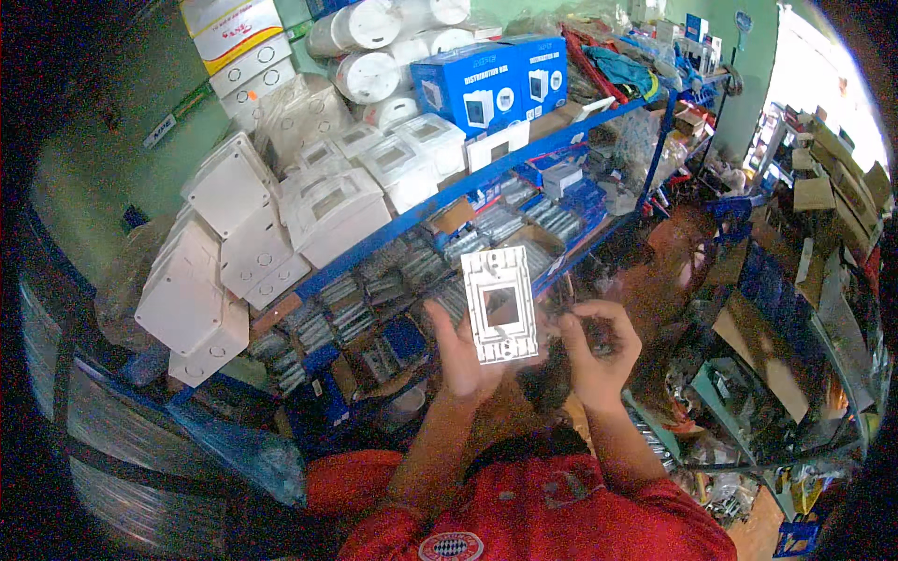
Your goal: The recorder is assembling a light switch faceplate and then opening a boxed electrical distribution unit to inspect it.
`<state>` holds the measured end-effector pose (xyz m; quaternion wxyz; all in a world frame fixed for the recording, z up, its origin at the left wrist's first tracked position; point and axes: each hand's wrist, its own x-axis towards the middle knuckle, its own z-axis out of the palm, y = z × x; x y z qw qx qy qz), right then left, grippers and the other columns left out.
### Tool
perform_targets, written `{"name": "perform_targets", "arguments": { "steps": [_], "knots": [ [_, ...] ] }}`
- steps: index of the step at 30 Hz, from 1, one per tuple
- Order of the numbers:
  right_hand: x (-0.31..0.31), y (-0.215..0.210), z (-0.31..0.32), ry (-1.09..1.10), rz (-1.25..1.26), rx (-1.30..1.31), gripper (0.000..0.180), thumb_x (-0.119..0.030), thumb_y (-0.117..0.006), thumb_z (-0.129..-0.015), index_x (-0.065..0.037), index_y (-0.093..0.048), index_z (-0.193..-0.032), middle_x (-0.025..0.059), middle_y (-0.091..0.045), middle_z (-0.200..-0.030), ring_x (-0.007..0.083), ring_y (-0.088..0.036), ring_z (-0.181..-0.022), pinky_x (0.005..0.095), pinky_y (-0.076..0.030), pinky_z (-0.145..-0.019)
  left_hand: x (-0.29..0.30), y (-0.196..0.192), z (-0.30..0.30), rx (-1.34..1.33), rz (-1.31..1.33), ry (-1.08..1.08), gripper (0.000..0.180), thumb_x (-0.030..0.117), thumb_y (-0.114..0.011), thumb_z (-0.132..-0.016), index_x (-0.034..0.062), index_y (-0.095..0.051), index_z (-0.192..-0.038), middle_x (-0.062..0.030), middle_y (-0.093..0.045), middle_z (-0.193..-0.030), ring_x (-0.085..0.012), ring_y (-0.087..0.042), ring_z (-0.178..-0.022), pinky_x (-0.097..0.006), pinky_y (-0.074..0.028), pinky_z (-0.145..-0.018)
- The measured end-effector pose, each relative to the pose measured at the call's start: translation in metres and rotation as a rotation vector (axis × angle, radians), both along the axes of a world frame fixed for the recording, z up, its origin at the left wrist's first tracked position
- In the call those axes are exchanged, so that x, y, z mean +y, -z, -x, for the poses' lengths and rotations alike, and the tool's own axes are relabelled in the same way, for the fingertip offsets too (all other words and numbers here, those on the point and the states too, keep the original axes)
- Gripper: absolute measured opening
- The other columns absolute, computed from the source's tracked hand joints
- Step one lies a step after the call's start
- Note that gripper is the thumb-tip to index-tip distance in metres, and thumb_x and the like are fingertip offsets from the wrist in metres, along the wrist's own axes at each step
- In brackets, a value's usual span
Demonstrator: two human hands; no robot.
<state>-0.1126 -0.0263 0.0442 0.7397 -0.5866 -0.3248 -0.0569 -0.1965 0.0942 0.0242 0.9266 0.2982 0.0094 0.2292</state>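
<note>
My left hand (460,363) holds up a white plastic switch mounting frame (474,309) by its lower left part, the thumb raised beside its left edge. The frame stands almost upright, with a rectangular opening in the middle and slots at both ends. Just right of the frame, my right hand (603,360) is closed, thumb and forefinger pinched together. Whatever lies between those fingertips is too small or blurred to make out.
A blue shelf rack (360,245) runs across in front. On top stand white electrical boxes (332,210), white rolls (365,75) and a blue carton (477,89). Bundled metal pieces (496,224) fill its lower shelf. Cardboard pieces (762,360) lean at the right.
</note>
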Motion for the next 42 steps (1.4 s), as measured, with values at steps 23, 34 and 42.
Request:
{"name": "perform_targets", "arguments": {
  "steps": [23, 34, 42],
  "knots": [
    [-0.005, 0.001, 0.039, -0.136, 0.162, -0.442, 0.019, 0.002, -0.07, -0.071, -0.001, -0.065, -0.089, 0.0131, -0.066, -0.085, 0.0235, -0.066, -0.075, 0.0306, -0.052, -0.069, -0.009, 0.001, 0.01, -0.108, -0.187, -0.196, 0.073, 0.059, -0.016, -0.093, 0.0002, -0.036, -0.132, -0.0189, -0.053, -0.121, -0.0281, -0.055, -0.104, -0.041, -0.043, -0.092],
    [-0.003, 0.001, 0.044, -0.184, 0.355, -0.65, 0.029, -0.006, -0.071, -0.064, -0.005, -0.065, -0.092, 0.0114, -0.062, -0.089, 0.0273, -0.063, -0.074, 0.0339, -0.053, -0.065, -0.02, 0.015, 0.014, -0.018, -0.257, -0.314, 0.084, 0.066, -0.012, -0.089, -0.0024, -0.044, -0.126, -0.0113, -0.055, -0.109, -0.0198, -0.053, -0.097, -0.031, -0.042, -0.086],
    [-0.006, 0.016, 0.038, -0.264, 0.367, -0.476, 0.034, -0.004, -0.069, -0.065, -0.005, -0.063, -0.099, 0.0124, -0.062, -0.093, 0.0291, -0.063, -0.079, 0.0347, -0.052, -0.07, -0.025, 0.016, 0.007, 0.07, -0.295, -0.393, 0.087, 0.069, -0.014, -0.087, -0.0031, -0.045, -0.125, -0.0108, -0.056, -0.107, -0.0201, -0.053, -0.095, -0.031, -0.042, -0.085]
  ]
}}
